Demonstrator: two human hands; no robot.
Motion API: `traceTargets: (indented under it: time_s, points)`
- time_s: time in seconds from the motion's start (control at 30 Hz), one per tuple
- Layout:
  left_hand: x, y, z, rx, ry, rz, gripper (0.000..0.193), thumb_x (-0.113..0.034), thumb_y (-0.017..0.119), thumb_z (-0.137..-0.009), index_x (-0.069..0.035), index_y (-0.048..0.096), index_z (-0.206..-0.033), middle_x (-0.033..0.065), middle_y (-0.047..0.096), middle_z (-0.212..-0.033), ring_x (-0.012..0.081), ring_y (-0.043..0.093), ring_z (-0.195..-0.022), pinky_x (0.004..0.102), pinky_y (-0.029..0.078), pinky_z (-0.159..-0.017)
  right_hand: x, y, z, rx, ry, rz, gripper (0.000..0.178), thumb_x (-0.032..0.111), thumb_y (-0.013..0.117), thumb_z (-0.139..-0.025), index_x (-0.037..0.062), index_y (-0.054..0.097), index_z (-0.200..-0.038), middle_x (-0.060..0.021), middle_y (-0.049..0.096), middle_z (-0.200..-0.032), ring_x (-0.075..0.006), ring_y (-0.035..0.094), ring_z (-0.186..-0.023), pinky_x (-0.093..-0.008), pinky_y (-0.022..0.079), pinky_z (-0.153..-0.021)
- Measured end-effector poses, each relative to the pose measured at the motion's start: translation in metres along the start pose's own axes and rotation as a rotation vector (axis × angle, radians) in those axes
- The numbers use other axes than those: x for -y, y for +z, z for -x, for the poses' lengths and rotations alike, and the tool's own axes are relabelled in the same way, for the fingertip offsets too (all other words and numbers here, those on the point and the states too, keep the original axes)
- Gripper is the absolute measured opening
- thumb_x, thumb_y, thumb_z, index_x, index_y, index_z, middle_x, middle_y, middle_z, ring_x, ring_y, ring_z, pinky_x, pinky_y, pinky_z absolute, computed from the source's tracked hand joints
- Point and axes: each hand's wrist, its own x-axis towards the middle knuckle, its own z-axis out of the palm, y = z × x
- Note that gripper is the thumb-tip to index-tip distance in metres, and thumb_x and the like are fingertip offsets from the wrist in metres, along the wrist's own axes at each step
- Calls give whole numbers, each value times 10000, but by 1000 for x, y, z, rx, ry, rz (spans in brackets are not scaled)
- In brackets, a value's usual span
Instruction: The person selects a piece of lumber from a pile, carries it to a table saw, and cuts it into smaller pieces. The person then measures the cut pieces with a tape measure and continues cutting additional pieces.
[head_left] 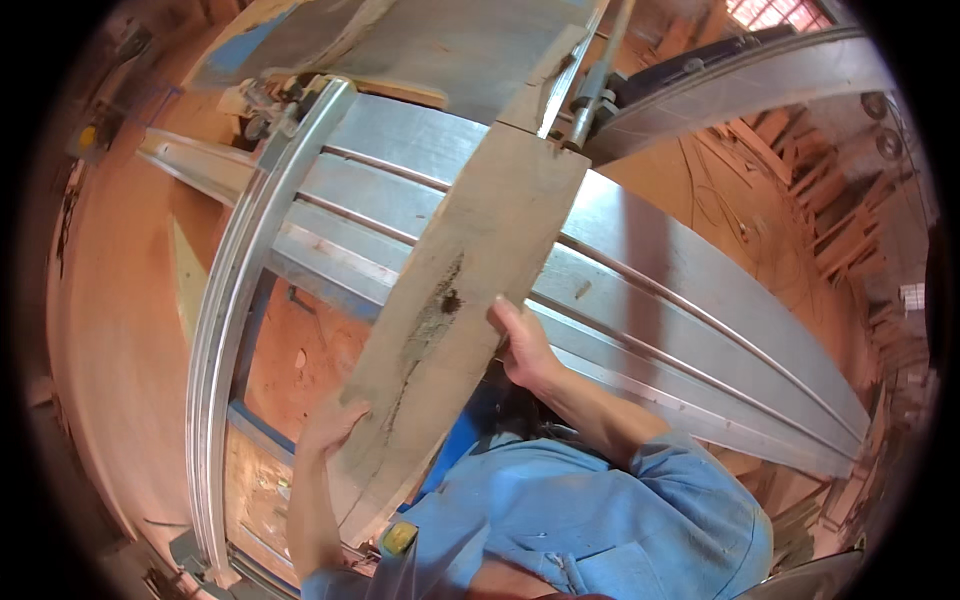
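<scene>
The left hand [328, 428] pinches the left edge of a long plank [465, 310] toward its near end, thumb on top. The right hand [525, 350] clasps the opposite edge farther along; the fingers under the wood are hidden on both. The plank, knotted and cracked, slants across a grooved metal counter [740, 310], its near end by the blue shirt [610, 510] and a yellow clip-on item [400, 538].

At the far end, a narrower wooden piece [545, 80] and a metal rod [622, 35] stand close in line. A broad curved metal beam [740, 95] bounds the upper right, and a silver rail [228, 260] borders the left. Grooved metal extends on either side of the plank, with a small chip [583, 290] to its right. Floor [120, 300] opens beyond the rail; scrap wood [850, 215] crowds the far right.
</scene>
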Motion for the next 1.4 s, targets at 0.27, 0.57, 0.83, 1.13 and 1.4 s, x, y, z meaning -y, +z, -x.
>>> traceTargets:
  time_s: [0.27,0.57,0.83,1.13,1.4]
  points:
    - [38,-83,-11,-284,63,-279,457,-391,670,-820,-16,708,-1079,173,730,-919,262,705,-889,385,513,-796,-35,70,-38,26,9,-24,420,394,521,-1010,74,548,-1281,-54,637,-1213,-192,630,-1041,-366,534,-837]
    - [66,-189,-65,-502,167,-440,448,-404,637,-838,10,707,-996,209,696,-828,323,678,-773,385,507,-760,-56,165,-157,183,126,154,496,438,539,-996,39,538,-1290,-96,682,-1082,-213,688,-895,-352,561,-712]
    - [74,-240,-107,-573,119,-347,580,-502,613,-825,70,670,-904,281,645,-801,362,646,-770,438,477,-728,-43,201,-214,325,410,675,833,699,503,-907,-78,577,-1200,-227,673,-1012,-297,700,-873,-429,588,-764]
    - [98,-259,-131,-614,128,-406,624,-555,603,-852,61,667,-926,300,644,-824,397,656,-799,465,475,-726,-27,228,-215,329,103,1422,754,629,503,-913,-88,650,-731,-157,645,-641,-255,644,-510,-348,537,-509]
    - [41,-265,-90,-801,216,-280,473,-349,653,-886,16,646,-1187,234,680,-1040,339,664,-961,409,496,-852,-93,209,-159,215,345,565,577,526,571,-964,-42,591,-1059,-146,641,-932,-213,666,-761,-360,551,-652]
